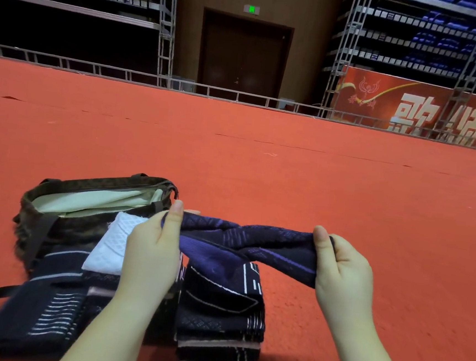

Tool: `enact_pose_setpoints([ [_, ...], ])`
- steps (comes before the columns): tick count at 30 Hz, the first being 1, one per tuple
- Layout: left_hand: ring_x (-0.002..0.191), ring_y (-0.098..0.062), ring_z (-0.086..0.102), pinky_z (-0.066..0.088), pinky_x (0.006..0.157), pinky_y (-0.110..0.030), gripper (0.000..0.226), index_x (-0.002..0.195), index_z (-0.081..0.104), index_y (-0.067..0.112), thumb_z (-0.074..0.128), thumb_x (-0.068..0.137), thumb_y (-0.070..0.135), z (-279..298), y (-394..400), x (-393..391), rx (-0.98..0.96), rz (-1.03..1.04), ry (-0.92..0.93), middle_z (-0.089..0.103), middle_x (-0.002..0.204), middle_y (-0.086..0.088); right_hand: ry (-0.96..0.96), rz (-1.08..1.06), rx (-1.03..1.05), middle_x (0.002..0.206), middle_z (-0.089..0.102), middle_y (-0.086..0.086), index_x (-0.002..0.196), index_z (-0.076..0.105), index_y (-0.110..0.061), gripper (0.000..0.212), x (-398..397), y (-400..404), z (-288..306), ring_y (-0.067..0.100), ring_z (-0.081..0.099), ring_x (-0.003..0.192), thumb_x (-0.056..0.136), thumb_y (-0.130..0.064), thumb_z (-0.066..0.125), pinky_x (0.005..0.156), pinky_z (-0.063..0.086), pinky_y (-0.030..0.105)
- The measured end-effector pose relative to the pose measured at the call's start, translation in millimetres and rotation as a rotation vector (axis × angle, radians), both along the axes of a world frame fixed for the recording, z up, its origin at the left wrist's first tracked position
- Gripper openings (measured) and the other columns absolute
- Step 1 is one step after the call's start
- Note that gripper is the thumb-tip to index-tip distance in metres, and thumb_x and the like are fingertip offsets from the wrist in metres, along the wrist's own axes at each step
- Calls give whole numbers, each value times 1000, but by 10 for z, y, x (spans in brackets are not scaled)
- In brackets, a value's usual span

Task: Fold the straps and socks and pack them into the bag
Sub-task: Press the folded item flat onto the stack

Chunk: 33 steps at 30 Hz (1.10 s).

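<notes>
A dark navy sock (257, 246) with purple patterning is stretched in the air between my two hands. My left hand (153, 247) pinches its left end, and my right hand (341, 267) pinches its right end. Below it a stack of folded dark socks and straps (219, 317) lies on the red carpet. A white sock (110, 244) and more dark pieces (35, 315) lie to the left. Behind them stands a dark patterned bag (54, 222), open at the top, showing a pale lining.
Red carpet (261, 168) covers the floor all around. A low metal rail (238, 97) runs along its far edge, with a dark door, metal scaffolding, shelving and a red banner beyond it.
</notes>
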<state>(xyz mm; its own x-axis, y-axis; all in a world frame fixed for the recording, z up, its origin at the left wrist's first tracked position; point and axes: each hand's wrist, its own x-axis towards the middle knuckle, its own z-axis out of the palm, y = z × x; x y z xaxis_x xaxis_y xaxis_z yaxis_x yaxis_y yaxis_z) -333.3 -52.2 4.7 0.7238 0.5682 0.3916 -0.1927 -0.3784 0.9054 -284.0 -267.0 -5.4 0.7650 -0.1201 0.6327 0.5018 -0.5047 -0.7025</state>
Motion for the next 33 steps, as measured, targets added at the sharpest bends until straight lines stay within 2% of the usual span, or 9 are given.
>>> enact_pose_setpoints([
  [3, 58, -17, 44, 36, 56, -14, 56, 76, 56, -14, 40, 100, 34, 1, 105, -1, -82, 63, -18, 54, 64, -15, 30, -30, 7, 49, 28, -5, 57, 35, -6, 62, 57, -109, -51, 10, 32, 49, 79, -65, 33, 48, 25, 23],
  [6, 72, -30, 56, 41, 66, -34, 57, 80, 61, -8, 38, 100, 40, -21, 301, -27, -192, 136, -30, 63, 77, -21, 48, -116, -3, 49, 31, -2, 56, 37, -6, 63, 128, -322, -130, 11, 34, 51, 79, -64, 31, 50, 29, 21],
  [11, 81, -33, 65, 49, 82, -46, 51, 71, 67, 15, 38, 98, 47, -84, 331, -70, -172, 89, -57, 69, 73, -8, 166, -70, 14, 51, 36, 0, 57, 41, -2, 60, 144, -439, -362, 10, 32, 48, 86, -55, 42, 48, 28, 23],
  [15, 80, -28, 65, 49, 83, -43, 66, 79, 67, 5, 32, 94, 58, -76, 264, -86, -116, 30, 10, 68, 65, -14, 259, 110, 127, 57, 53, 2, 68, 59, 3, 60, 85, -333, -374, 16, 48, 55, 85, -53, 42, 51, 33, 23],
  [19, 77, -22, 61, 44, 77, -36, 58, 72, 65, 13, 28, 101, 46, 22, 254, -106, 196, 44, 135, 63, 49, -4, 408, 269, 169, 80, 74, -10, 81, 75, -24, 41, 43, -212, -351, 4, 68, 78, 83, -51, 44, 73, 50, 23],
  [23, 105, -26, 55, 37, 94, -37, 30, 99, 68, 21, 49, 93, 44, -56, 293, -37, 649, 125, 119, 66, 101, 0, 442, 245, -19, 83, 73, -15, 79, 74, -34, 29, 79, -177, -481, -7, 63, 83, 88, -46, 49, 76, 43, 18],
  [26, 105, -8, 52, 34, 93, -23, 50, 108, 67, 29, 43, 80, 63, -24, 196, -88, 808, -199, 77, 63, 107, 14, 339, 208, -142, 87, 68, -13, 80, 72, -32, 23, 81, -198, -491, -7, 58, 88, 92, -35, 53, 77, 38, 9],
  [28, 99, -2, 54, 38, 91, -21, 57, 107, 67, 35, 42, 72, 72, -43, 115, -129, 917, -394, 140, 66, 102, 20, 284, 195, -220, 83, 65, -11, 74, 67, -27, 24, 77, -204, -462, -1, 57, 85, 92, -33, 54, 77, 40, 18],
  [33, 100, 5, 52, 30, 83, -1, 38, 107, 67, 40, 66, 75, 61, -183, 121, -158, 902, -470, 266, 63, 101, 25, 327, 325, -406, 91, 62, -19, 73, 62, -34, 38, 11, -244, -373, -1, 55, 91, 67, -71, 55, 81, 40, 17],
])
